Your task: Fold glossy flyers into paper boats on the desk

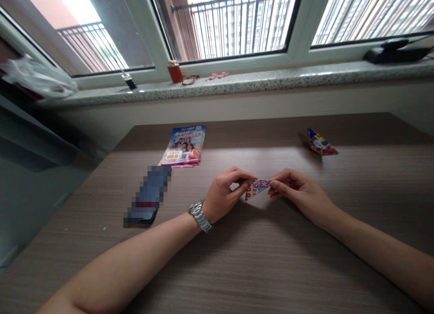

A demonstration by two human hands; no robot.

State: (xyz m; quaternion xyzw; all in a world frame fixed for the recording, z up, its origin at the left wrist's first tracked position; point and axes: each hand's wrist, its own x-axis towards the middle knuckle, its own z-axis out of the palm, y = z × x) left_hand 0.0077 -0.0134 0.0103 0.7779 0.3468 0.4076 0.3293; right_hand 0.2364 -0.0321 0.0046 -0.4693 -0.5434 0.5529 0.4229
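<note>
Between my two hands is a small folded piece of printed paper (257,188), roughly triangular, with purple, yellow and light blue print. My left hand (228,190), with a metal watch (200,216) on its wrist, pinches the paper's left corner between thumb and fingers. At the opposite corner, the thumb and fingertips of my right hand (298,192) are closed on it. The paper is held just over the brown table (257,260). Farther back on the right sits a folded paper boat (320,143) in blue, red and yellow print.
A stack of printed flyers (185,146) lies at the back left, with a pixelated dark phone (147,196) in front of it. On the granite windowsill (264,82) stand a red lighter-like object (175,72), small pink items (219,75) and a black object (396,53). A white plastic bag (37,79) rests left.
</note>
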